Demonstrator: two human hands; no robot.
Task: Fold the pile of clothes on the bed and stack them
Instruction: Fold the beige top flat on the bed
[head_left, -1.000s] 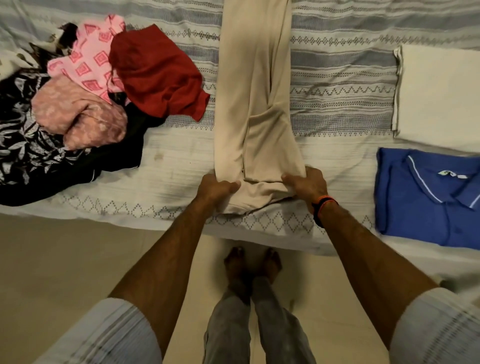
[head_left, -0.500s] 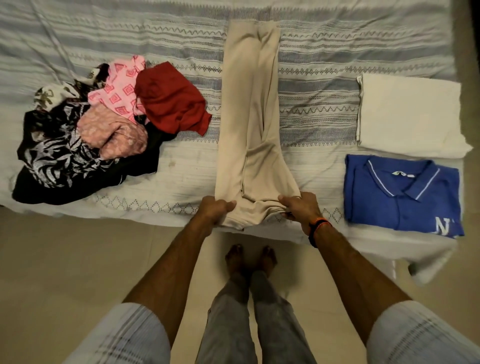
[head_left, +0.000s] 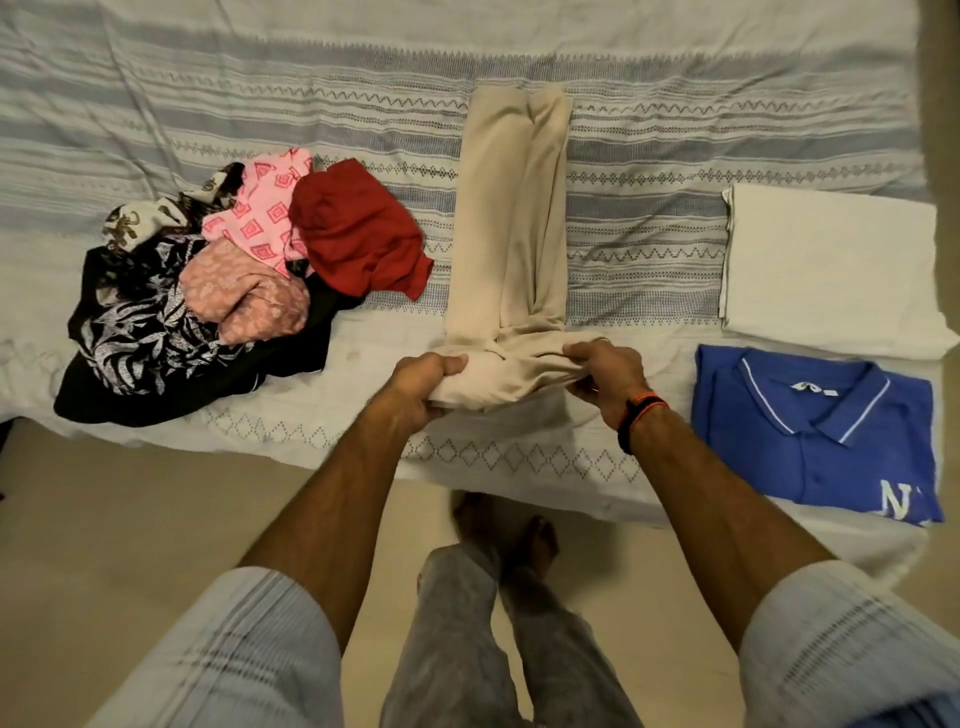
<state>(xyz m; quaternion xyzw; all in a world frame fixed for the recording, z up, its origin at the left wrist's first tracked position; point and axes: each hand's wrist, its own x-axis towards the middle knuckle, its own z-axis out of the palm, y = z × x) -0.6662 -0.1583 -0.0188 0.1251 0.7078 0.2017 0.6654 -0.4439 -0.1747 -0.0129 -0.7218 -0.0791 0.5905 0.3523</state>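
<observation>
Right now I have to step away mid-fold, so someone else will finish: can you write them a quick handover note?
Left hand and right hand each grip the near end of the beige trousers, which lie lengthwise across the bed, near end bunched up.
Done: blue polo and white cloth lie folded, side by side on the right, not stacked.
Left: fold the trousers, then the unfolded pile on the left, then stack everything.

Beige trousers' (head_left: 511, 249) near end now lifted.
</observation>
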